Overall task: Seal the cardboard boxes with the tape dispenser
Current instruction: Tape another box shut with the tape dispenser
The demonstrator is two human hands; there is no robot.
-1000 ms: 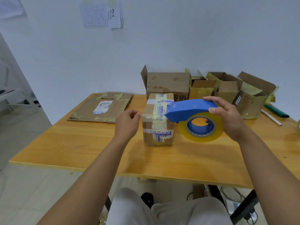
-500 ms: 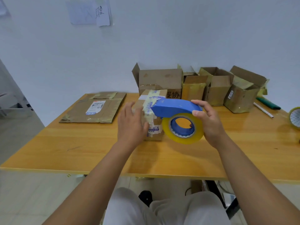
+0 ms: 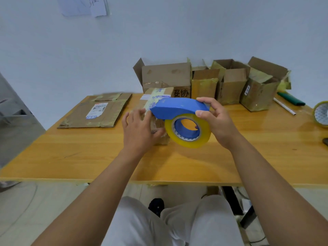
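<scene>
Count: one small taped cardboard box (image 3: 160,94) at the table's centre; four open cardboard boxes in a row against the wall behind it; one flattened cardboard box (image 3: 99,112) lying to the left; one blue tape dispenser (image 3: 179,108); one loose tape roll (image 3: 322,113) at the right edge; one white pen (image 3: 284,108) and one dark green object (image 3: 291,99) beside it; sheets of paper (image 3: 85,6) on the wall.

The small box stands on the wooden table (image 3: 88,157), wrapped in yellowish tape, its near side largely hidden behind the hands. The dispenser is held above the table just right of it, its nose over the box's top, carrying a roll of clear yellowish tape (image 3: 188,133) on a blue hub.

The right hand (image 3: 216,121) grasps the dispenser's rear, fingers over the top and thumb on the side. The left hand (image 3: 140,129) lies against the small box, fingers spread and fairly straight.

Writing: the largest open box (image 3: 166,77) bears black characters, "妥协". The flattened box carries a shipping label (image 3: 96,110); its print is unreadable. A small white label on the rightmost open box (image 3: 260,94) is illegible.
</scene>
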